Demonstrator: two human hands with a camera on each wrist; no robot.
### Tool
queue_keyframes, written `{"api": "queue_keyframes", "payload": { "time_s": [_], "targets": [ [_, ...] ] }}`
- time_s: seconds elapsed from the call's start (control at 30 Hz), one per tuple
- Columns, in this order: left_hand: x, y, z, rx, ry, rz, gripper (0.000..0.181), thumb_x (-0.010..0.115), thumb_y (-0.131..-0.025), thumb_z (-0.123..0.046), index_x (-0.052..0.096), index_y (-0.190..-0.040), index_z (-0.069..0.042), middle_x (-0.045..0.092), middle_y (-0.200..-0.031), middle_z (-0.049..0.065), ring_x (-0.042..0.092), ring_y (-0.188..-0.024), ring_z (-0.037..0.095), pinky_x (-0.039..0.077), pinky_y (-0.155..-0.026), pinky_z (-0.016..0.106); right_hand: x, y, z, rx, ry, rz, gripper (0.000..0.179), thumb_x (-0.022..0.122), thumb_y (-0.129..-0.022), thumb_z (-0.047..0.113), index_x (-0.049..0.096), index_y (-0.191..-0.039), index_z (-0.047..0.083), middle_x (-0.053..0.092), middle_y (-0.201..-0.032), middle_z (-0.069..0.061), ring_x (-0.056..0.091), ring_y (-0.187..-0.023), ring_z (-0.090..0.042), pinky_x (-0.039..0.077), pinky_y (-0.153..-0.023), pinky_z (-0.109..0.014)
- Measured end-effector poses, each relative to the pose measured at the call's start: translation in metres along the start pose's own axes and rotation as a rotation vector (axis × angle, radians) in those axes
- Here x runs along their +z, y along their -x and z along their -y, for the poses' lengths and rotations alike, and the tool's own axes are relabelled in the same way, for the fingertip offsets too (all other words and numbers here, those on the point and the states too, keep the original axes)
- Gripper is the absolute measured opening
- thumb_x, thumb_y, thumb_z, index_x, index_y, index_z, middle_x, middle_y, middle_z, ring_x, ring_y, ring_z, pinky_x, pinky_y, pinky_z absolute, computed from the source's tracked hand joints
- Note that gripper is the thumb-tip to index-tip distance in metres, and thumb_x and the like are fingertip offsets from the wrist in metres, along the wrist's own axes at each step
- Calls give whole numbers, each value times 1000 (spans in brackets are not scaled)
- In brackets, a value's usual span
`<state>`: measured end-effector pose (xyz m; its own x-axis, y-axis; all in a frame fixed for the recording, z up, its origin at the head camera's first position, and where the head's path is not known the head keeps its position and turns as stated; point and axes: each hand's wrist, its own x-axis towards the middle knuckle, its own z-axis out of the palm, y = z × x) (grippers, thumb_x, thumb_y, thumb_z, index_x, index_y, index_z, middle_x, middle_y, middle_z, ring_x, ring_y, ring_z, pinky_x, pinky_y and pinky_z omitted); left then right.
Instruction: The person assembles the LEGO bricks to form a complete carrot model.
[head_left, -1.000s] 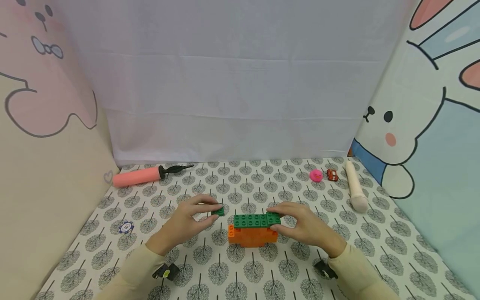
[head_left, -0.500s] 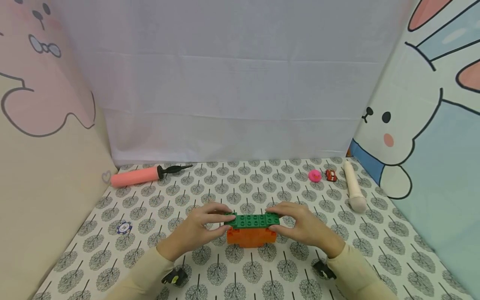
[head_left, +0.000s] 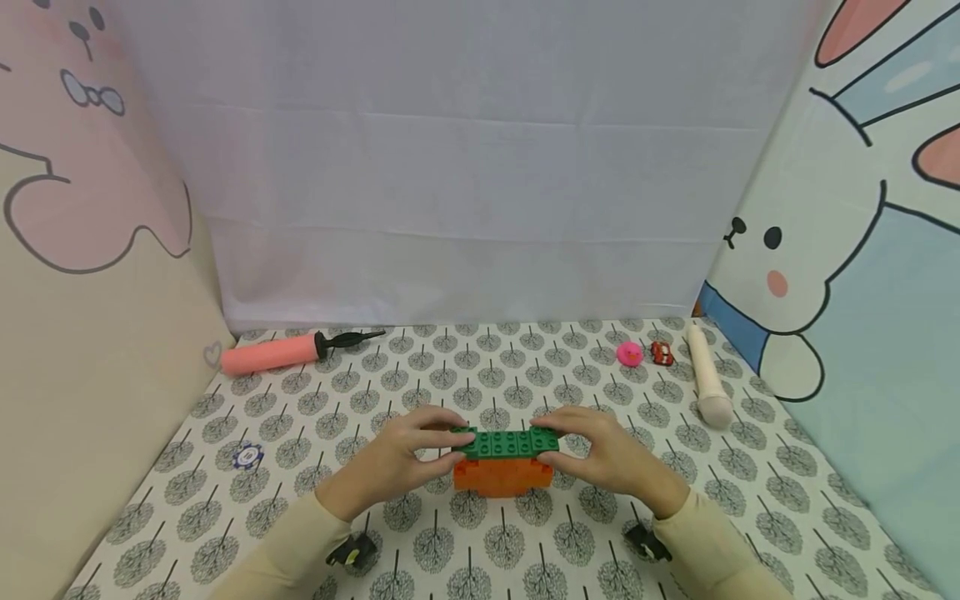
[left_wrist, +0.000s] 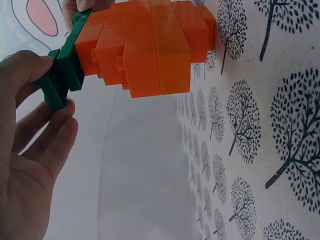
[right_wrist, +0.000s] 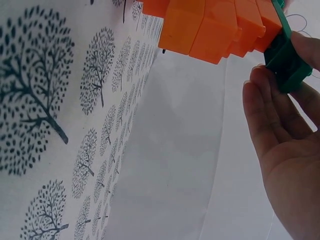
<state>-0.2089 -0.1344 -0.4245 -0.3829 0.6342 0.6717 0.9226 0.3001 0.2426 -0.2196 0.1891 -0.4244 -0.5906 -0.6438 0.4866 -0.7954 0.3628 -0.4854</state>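
A stepped block of orange toy bricks point(head_left: 502, 479) stands on the patterned cloth, with a row of green bricks point(head_left: 504, 444) along its top. My left hand point(head_left: 397, 457) pinches a small green brick point(left_wrist: 52, 87) between thumb and fingers at the row's left end. That brick sits a little higher than the row and sticks out past the orange. At the right end, my right hand point(head_left: 611, 454) grips another small green brick point(right_wrist: 290, 67) by its far and near sides, and it overhangs too. Fingers partly cover both end bricks.
A pink balloon pump point(head_left: 277, 353) lies at the back left, and a blue-and-white poker chip point(head_left: 247, 455) nearer on the left. At the back right are a pink rubber duck point(head_left: 630, 354), a small red toy car point(head_left: 662, 353) and a cream stick-shaped object point(head_left: 708, 379).
My left hand has moved right, bringing its green brick from beside the block onto the left end of the green row. My right hand has stayed at the right end.
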Motion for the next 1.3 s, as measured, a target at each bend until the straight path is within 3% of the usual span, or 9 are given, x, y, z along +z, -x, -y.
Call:
{"api": "queue_keyframes", "payload": {
  "time_s": [0.47, 0.8, 1.3],
  "targets": [
    [-2, -2, -1, 49, -46, 17, 35, 82, -80, -12, 74, -113, -7, 67, -114, 9, 65, -93, 15, 52, -81, 11, 1, 0, -1, 16, -3, 9, 41, 78, -88, 21, 68, -127, 16, 69, -117, 3, 64, -98, -8, 56, -85, -35],
    [1, -3, 2, 46, -9, 2, 35, 86, -75, -11, 76, -108, -7, 67, -109, 8, 65, -90, 13, 51, -78, 9, 0, 0, -1, 28, -1, 9, 40, 77, -88, 22, 68, -127, 18, 68, -117, 5, 64, -100, -8, 56, -87, -36],
    [-2, -7, 3, 49, 16, 26, 30, 85, -76, -10, 77, -104, -6, 66, -106, 8, 63, -86, 11, 50, -75, 8, 2, -1, -2, 0, -16, -10, 40, 78, -87, 19, 68, -126, 14, 69, -117, 2, 65, -98, -10, 56, -86, -35]
  ]
}}
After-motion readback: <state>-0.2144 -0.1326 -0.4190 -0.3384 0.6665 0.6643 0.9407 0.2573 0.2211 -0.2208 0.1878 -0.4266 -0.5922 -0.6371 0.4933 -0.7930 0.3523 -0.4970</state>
